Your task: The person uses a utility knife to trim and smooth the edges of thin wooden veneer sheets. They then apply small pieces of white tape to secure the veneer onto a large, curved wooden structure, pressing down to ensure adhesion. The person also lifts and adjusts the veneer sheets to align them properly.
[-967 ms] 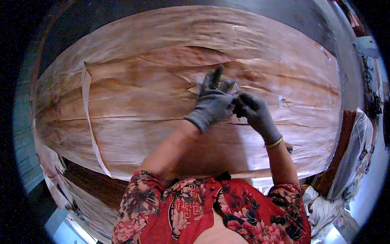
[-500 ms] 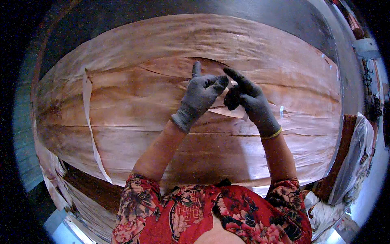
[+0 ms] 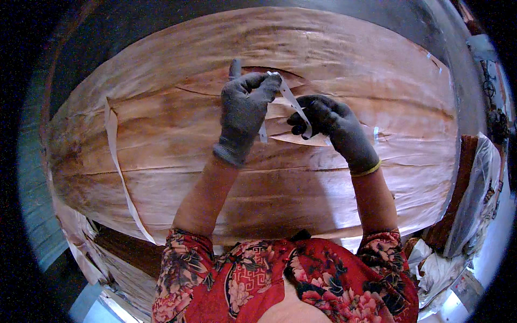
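Observation:
Both my hands wear grey gloves and are raised over a wide sheet of reddish-brown wood veneer (image 3: 161, 156). My left hand (image 3: 242, 107) pinches a narrow white strip of tape (image 3: 290, 96) between thumb and fingers, while one finger points away from me. From there the strip runs down to my right hand (image 3: 328, 121), whose curled fingers also hold it. A short white tape end (image 3: 263, 133) hangs beside my left hand. Beneath the hands, the veneer has a curved split with a pale gap, and a dark curved crack lies beyond.
A long pale strip (image 3: 121, 167) runs along a veneer edge at the left. Small bits of tape (image 3: 376, 133) stick to the sheet at the right. A dark surface (image 3: 177, 24) lies beyond it. Brown stacked sheets under clear plastic (image 3: 474, 194) stand at the right.
My hands have moved apart, the left one shifting left. A length of white tape now stretches visibly between them.

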The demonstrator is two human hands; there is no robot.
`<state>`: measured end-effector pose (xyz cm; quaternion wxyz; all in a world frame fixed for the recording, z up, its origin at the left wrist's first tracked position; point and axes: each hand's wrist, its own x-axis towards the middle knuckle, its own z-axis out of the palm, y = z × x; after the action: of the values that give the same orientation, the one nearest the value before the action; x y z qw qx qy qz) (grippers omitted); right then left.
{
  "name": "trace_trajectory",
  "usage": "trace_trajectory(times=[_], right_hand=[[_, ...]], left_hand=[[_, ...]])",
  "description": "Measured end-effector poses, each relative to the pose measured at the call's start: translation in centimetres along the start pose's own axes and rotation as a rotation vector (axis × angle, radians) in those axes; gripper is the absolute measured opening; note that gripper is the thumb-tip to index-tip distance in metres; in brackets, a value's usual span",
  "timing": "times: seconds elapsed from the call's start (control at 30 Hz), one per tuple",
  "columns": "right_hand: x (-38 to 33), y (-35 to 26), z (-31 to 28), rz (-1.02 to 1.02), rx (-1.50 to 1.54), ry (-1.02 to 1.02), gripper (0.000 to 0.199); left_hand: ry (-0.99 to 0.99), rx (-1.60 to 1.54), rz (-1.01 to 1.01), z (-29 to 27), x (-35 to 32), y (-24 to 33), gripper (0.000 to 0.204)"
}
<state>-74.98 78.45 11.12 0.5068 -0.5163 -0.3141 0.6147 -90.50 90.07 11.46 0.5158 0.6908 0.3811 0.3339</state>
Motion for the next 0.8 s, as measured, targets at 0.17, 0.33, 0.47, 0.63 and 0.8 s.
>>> trace_trajectory(times=[0.17,0.33,0.47,0.63,0.8], right_hand=[[-0.3,1.2,0.7,-0.056,-0.205,0.094,0.020],[0.0,1.7,1.3,0.093,-0.156,0.224,0.026],[1.1,2.2,0.8,0.198,-0.123,0.265,0.030],[3.3,4.1,0.0,0.138,-0.175,0.302,0.031],[4.1,4.9,-0.4,0.141,-0.276,0.322,0.030]], left_hand=[[0.017,0.122,0.007,0.1,0.4,-0.6,0.017],[0.091,0.465,0.374,0.8,2.7,-2.9,0.011],[0.048,0.618,0.399,1.8,4.6,-4.7,0.010],[0.099,0.690,0.435,2.9,5.7,-6.3,0.010],[0.030,0.717,0.300,3.6,6.2,-7.4,0.021]])
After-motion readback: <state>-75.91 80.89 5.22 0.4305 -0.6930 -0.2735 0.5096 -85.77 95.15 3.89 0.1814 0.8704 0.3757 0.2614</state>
